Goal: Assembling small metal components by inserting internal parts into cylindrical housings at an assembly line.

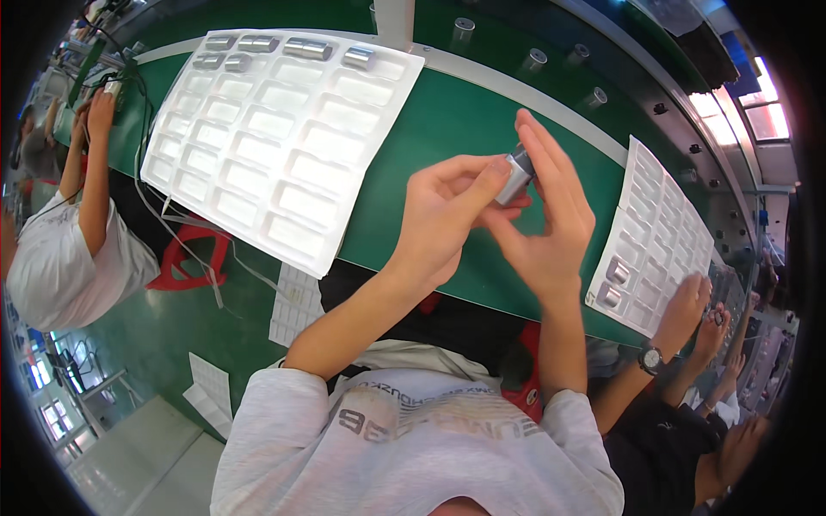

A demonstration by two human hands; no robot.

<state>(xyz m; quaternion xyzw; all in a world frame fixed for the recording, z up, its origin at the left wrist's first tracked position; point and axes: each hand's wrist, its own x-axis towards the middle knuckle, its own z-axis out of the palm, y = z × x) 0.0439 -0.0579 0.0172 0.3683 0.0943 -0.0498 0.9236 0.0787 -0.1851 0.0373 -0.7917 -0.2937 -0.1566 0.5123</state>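
Note:
Above the green worktable (391, 193), my left hand (443, 211) pinches a short silver metal cylinder (516, 179) with a dark end between thumb and fingers. My right hand (555, 215) has its fingers stretched out straight and rests against the cylinder's dark end, its thumb close to my left fingers. Part of the cylinder is hidden behind the hands. To the left lies a white moulded tray (331, 245); several silver cylinders (307, 49) lie in pockets along its far edge, and its nearer pockets hold nothing.
Another white tray (632, 301), with silver cylinders (618, 272) in it, lies at right near a co-worker's hand (684, 310). More cylinders (463, 33) stand beyond the table's raised edge. At left are a seated person (73, 258), loose cables (146, 112) and a red stool (194, 254).

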